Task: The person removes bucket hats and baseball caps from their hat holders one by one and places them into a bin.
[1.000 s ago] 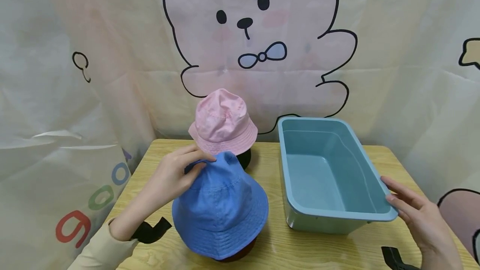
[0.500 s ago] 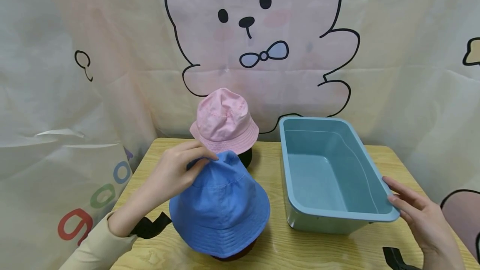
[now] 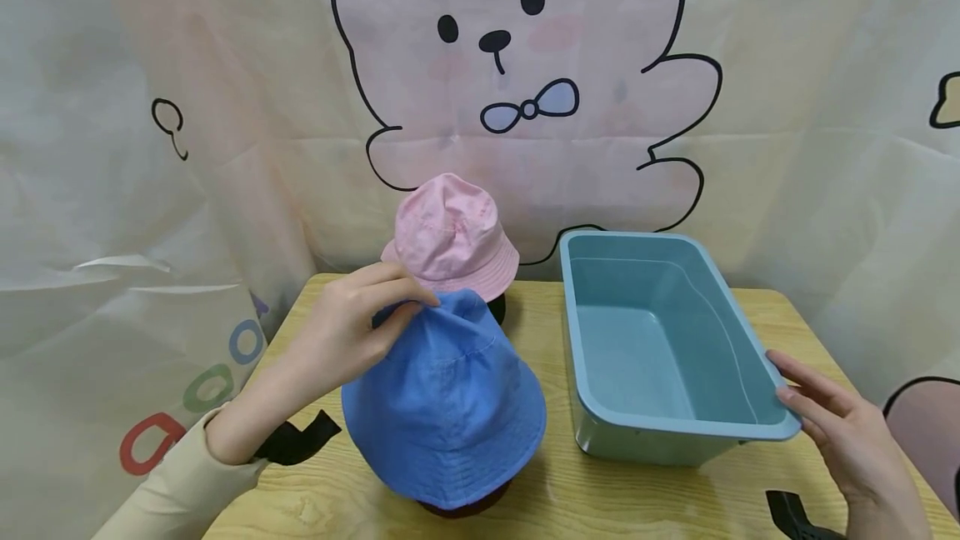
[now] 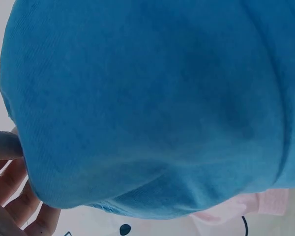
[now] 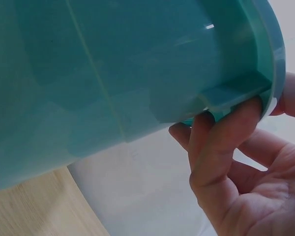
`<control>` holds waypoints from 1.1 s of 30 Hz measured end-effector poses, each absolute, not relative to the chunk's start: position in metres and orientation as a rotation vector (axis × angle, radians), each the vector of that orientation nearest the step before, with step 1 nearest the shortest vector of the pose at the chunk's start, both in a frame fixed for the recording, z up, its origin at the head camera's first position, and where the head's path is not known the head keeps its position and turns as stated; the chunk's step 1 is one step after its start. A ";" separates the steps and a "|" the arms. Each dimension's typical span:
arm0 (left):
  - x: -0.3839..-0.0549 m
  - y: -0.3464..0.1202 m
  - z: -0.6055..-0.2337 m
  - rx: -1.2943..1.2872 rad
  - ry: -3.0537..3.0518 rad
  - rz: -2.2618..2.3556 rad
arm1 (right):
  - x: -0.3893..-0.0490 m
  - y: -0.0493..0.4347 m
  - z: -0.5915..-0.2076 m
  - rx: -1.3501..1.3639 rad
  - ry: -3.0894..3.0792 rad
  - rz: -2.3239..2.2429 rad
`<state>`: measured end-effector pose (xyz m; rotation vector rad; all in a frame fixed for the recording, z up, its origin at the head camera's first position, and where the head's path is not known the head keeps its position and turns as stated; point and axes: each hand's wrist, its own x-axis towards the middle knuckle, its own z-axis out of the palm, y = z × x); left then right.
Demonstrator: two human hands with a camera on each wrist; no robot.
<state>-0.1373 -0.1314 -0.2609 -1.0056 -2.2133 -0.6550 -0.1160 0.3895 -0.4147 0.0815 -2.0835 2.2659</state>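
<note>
My left hand (image 3: 356, 323) pinches the top of a blue bucket hat (image 3: 450, 407) by its crown cloth. Below the brim shows a dark reddish-brown base (image 3: 467, 502), mostly hidden. In the left wrist view the blue hat (image 4: 147, 108) fills most of the picture, with the fingers (image 4: 10, 184) at its edge. On the right, my right hand (image 3: 847, 423) holds the near right rim of a light blue-green plastic bin (image 3: 682, 432). The right wrist view has its fingers (image 5: 221, 147) curled under the bin's rim (image 5: 273, 54).
A pink bucket hat (image 3: 453, 236) sits behind the blue one, on a black support (image 3: 497, 307) that is partly hidden. Everything stands on a wood-grain table (image 3: 600, 502). A cloth backdrop (image 3: 810, 148) with cartoon drawings hangs behind and at the sides.
The left hand has moved up slightly, and the blue hat has risen a little with it. The right hand and the bin stay in place.
</note>
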 end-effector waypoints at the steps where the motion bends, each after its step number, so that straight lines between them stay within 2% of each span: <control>1: -0.137 -0.131 -0.259 -1.007 -2.213 -0.659 | -0.116 0.390 -0.415 0.086 -2.079 2.269; 33: -0.142 -0.106 -0.210 -1.166 -2.177 -0.472 | -0.117 0.390 -0.416 0.125 -2.064 2.265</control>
